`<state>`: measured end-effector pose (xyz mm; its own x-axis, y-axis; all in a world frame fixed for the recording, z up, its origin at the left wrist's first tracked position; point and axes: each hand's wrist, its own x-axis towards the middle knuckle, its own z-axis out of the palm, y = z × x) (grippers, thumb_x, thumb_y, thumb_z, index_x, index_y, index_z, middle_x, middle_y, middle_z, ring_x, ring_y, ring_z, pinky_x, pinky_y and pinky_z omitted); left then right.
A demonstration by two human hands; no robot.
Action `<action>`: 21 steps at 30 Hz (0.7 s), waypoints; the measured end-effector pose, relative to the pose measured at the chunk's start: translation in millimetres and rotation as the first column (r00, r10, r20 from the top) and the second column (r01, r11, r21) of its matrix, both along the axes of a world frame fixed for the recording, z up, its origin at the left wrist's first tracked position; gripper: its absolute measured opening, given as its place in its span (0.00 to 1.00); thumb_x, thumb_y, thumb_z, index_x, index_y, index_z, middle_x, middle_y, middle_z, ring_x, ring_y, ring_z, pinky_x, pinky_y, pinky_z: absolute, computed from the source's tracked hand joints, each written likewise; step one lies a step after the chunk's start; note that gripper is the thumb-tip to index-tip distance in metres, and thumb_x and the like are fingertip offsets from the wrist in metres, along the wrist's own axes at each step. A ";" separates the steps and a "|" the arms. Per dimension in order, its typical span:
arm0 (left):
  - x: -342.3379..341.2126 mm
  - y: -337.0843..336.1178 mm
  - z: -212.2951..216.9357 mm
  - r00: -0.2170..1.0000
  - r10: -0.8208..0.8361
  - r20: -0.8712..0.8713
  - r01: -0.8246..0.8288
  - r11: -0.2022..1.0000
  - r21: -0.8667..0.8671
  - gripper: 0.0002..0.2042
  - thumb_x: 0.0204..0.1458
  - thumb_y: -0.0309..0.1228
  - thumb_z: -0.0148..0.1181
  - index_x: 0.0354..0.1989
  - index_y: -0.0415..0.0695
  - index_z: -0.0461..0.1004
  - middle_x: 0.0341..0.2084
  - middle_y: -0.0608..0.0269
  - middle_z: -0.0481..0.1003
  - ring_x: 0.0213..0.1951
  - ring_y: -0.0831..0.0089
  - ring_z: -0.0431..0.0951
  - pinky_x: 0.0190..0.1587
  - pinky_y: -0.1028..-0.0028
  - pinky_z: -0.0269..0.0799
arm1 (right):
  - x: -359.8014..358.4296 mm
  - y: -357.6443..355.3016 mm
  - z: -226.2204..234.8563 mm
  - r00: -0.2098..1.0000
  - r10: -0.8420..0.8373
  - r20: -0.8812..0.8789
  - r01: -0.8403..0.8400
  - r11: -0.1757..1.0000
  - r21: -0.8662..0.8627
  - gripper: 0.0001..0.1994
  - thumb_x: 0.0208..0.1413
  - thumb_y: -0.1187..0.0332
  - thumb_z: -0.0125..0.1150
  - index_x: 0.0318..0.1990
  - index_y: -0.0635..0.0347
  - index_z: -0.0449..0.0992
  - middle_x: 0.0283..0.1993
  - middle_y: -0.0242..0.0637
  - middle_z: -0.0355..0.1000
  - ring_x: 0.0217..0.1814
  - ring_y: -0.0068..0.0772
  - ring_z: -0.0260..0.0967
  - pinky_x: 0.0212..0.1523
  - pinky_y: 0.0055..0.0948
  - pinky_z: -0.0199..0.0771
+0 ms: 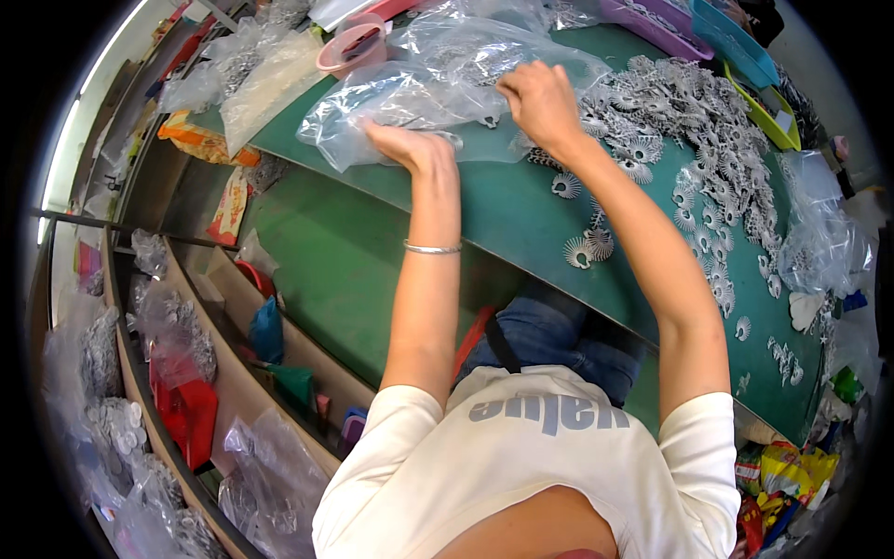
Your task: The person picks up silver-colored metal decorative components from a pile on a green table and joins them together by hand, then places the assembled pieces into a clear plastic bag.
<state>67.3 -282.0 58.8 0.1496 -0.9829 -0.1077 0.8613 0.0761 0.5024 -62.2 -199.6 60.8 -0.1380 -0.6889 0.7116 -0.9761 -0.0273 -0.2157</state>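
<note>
A large clear plastic bag (pixel 410 93) with metallic pieces showing inside lies across the far part of the green table (pixel 521 214). My left hand (pixel 414 147) is at its near side, closed on the film, its fingertips partly covered. Over the bag's right part, my right hand (pixel 540 101) is raised with fingers curled together; whatever they pinch is hidden. Right of that hand spreads a heap of silvery, fan-shaped metal pieces (pixel 726 140). A few loose ones (pixel 579 250) lie nearer to me, below my right forearm.
A pink bowl (pixel 354 48) stands beyond the bag. Purple (pixel 656 26), blue (pixel 736 42) and yellow-green trays (pixel 764 110) line the far right. Another clear bag (pixel 824 224) sits at the right edge. Shelf compartments (pixel 242 307) with bagged parts run along my left.
</note>
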 end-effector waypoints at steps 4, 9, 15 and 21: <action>1.5 -16.9 -16.9 0.869 0.188 0.458 -0.194 0.980 -0.033 0.30 0.50 0.26 0.46 0.62 0.32 0.44 0.60 0.43 0.51 0.60 0.59 0.55 0.62 0.67 0.47 | -16.3 39.7 16.2 0.941 0.063 0.334 -0.069 0.998 0.008 0.06 0.48 0.69 0.56 0.27 0.62 0.76 0.29 0.42 0.73 0.32 0.46 0.68 0.35 0.36 0.66; 16.6 66.7 -13.6 0.869 -0.153 0.471 0.234 0.965 -0.119 0.27 0.49 0.20 0.49 0.59 0.32 0.50 0.56 0.48 0.57 0.57 0.63 0.60 0.59 0.71 0.53 | -36.6 144.8 -11.7 0.954 0.089 0.285 -0.226 0.839 0.495 0.06 0.45 0.75 0.56 0.32 0.61 0.77 0.36 0.40 0.72 0.41 0.41 0.66 0.42 0.36 0.64; 11.9 137.2 -50.7 0.486 -0.185 0.854 0.685 0.688 -0.240 0.15 0.49 0.18 0.52 0.48 0.35 0.67 0.43 0.59 0.71 0.46 0.72 0.69 0.47 0.74 0.64 | -19.0 179.4 -45.8 0.998 0.056 -0.042 -0.032 0.895 0.445 0.08 0.44 0.74 0.58 0.35 0.60 0.75 0.45 0.33 0.67 0.52 0.37 0.60 0.51 0.37 0.57; 16.0 155.8 -62.5 0.172 0.060 0.983 0.829 0.531 -0.177 0.16 0.44 0.20 0.59 0.44 0.40 0.70 0.40 0.56 0.71 0.41 0.65 0.71 0.43 0.71 0.67 | -23.3 187.4 -51.1 0.984 -0.024 0.175 -0.040 0.936 0.349 0.05 0.46 0.74 0.58 0.32 0.61 0.72 0.39 0.35 0.69 0.47 0.36 0.63 0.50 0.33 0.57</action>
<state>83.4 -126.2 -3.6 -0.7318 -0.6035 0.3168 -0.0565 0.5170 0.8541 -85.4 -12.3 9.7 -0.2312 -0.8910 0.3907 -0.9224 0.0731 -0.3791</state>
